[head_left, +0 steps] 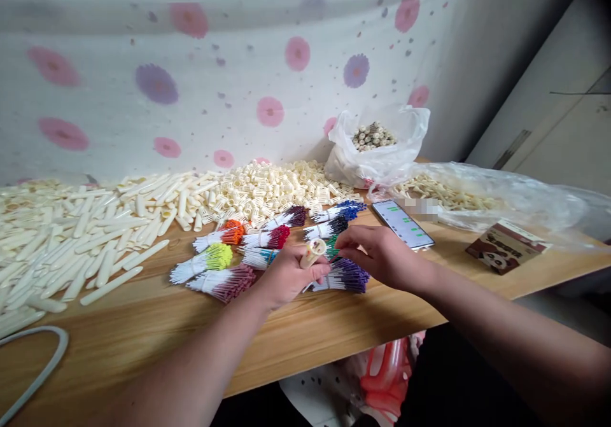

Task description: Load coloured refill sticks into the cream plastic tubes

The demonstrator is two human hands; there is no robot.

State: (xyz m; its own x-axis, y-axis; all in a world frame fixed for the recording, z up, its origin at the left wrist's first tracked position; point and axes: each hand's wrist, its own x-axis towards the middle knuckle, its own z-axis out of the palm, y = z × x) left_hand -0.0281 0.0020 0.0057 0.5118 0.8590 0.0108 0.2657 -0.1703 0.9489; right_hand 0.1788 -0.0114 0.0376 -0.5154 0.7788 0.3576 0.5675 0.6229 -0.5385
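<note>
Filling looks underway: left hand (286,274) grips a cream tube (312,252) upright just left of the purple bundle (346,277), while right hand (379,255) pinches narrowly at sticks there; next, feeding them in needs steady aim.

Left hand (286,274) is gripping a cream tube (312,252). Left of it, bundles are showing lime (218,256), orange (232,231) and red (279,236) tips. Under right hand (382,256), purple-tipped bundle (348,277) is lying. Beyond, cloth (214,77) is displaying pink and purple flowers.
</note>
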